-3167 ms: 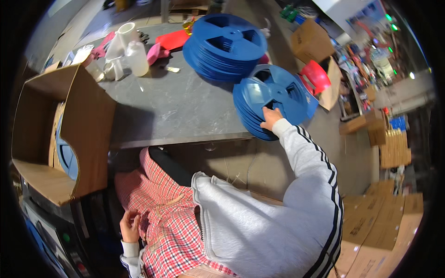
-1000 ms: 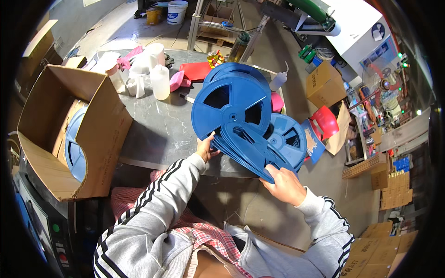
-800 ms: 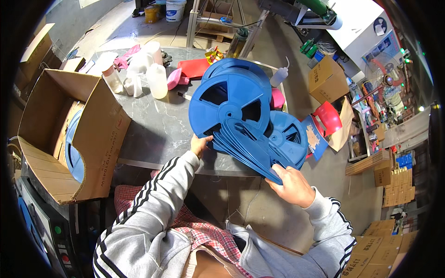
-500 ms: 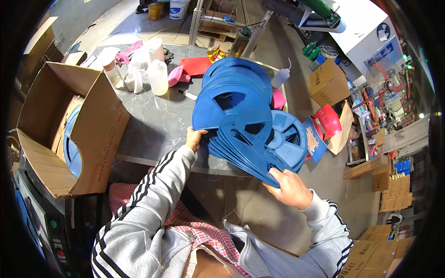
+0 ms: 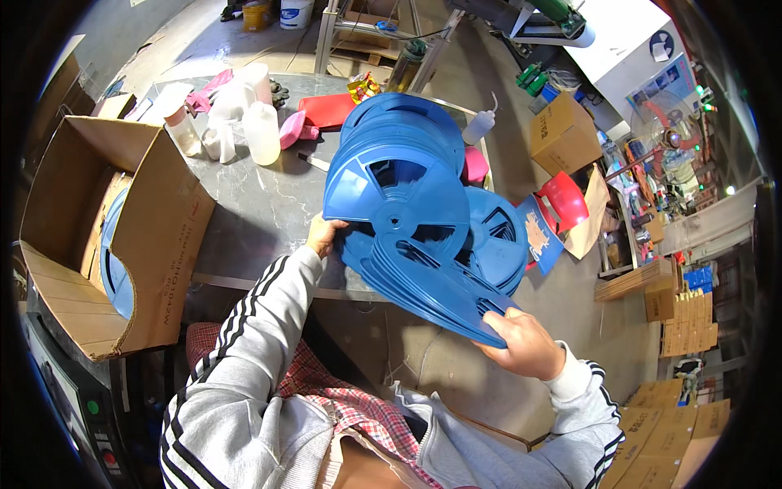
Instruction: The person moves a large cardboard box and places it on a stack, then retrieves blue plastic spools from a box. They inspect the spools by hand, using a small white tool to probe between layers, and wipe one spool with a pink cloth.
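A fanned stack of flat blue plastic reels (image 5: 415, 285) slants over the near edge of the grey marbled table (image 5: 252, 220). My right hand (image 5: 525, 342) is closed on its near right rim, with the thumb on top. At the stack's left side, my left hand (image 5: 322, 235) grips the rim of the reels; its fingertips are partly hidden beneath. Against the fanned stack, just behind it, leans a thick row of blue reels (image 5: 397, 191) standing on edge. More blue reels (image 5: 497, 236) lie at the right, partly covered by the stack.
At the left stands an open cardboard box (image 5: 163, 253) with a blue reel (image 5: 118, 261) inside. Plastic bottles (image 5: 261, 134), a pink spray head (image 5: 295, 130) and a red sheet (image 5: 326, 112) are at the table's back. A small squeeze bottle (image 5: 479, 126) stands at the back right.
My right hand has drawn the near edge of the fanned reels toward me and to the right. Their top face shows more now. My left hand stays at the rim; the view has shifted slightly.
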`<state>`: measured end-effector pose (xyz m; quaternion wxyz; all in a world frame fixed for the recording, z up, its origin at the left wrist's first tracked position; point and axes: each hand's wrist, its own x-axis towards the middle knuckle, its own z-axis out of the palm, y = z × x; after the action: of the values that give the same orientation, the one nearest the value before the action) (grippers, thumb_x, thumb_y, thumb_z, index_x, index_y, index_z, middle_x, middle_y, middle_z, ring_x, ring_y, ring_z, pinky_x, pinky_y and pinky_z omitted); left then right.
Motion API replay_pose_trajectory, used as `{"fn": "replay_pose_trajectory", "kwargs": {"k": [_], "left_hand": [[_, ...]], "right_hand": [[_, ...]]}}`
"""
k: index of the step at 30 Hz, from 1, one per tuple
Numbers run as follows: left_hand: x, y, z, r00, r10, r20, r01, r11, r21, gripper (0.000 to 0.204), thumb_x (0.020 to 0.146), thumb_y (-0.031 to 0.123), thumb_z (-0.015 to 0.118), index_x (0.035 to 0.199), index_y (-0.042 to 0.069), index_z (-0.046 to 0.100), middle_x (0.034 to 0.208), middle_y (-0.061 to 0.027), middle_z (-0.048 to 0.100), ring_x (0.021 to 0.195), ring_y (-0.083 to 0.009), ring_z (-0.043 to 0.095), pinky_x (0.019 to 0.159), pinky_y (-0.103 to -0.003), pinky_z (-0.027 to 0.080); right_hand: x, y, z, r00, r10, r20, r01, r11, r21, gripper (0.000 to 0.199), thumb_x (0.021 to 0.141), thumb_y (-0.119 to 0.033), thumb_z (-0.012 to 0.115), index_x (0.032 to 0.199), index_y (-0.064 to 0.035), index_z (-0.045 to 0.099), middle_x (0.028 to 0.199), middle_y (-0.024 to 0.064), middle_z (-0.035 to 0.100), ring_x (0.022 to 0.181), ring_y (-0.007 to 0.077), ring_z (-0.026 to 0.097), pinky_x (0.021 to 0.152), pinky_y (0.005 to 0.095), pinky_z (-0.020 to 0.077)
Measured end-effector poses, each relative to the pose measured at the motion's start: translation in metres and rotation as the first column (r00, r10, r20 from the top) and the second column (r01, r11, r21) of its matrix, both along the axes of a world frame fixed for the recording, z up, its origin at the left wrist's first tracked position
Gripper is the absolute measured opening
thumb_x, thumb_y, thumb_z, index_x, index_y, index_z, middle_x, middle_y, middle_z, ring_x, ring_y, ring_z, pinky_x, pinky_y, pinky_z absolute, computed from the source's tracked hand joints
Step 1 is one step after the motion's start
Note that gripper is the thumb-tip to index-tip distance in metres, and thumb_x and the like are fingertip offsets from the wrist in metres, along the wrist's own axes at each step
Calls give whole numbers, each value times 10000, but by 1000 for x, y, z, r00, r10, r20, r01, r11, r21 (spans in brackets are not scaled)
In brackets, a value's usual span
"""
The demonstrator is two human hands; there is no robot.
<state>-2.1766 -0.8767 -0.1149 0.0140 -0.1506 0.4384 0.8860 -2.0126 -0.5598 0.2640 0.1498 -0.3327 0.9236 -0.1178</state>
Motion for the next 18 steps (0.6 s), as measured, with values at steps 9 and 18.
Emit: {"fn": "replay_pose_trajectory", "kwargs": {"k": [9, 18], "left_hand": [[70, -57, 28, 999, 45, 30, -47, 997, 63, 340, 660, -18, 687, 1000, -22, 681, 942, -93, 699, 833, -226, 645, 854, -358, 514], [179, -154, 48, 874, 268, 405, -264, 962, -66, 295, 776, -1, 677, 1069, -7, 643, 998, -145, 692, 881, -296, 670, 860, -421, 546]], "right_hand": [[36, 25, 78, 972, -15, 234, 50, 989, -142, 261, 713, -90, 763, 815, -65, 524, 645, 133, 500, 621, 340, 489, 555, 414, 381], [53, 22, 45, 992, 56, 117, -38, 988, -148, 266, 795, -203, 748, 881, -46, 551, 671, 144, 550, 629, 353, 514, 578, 429, 409]]}}
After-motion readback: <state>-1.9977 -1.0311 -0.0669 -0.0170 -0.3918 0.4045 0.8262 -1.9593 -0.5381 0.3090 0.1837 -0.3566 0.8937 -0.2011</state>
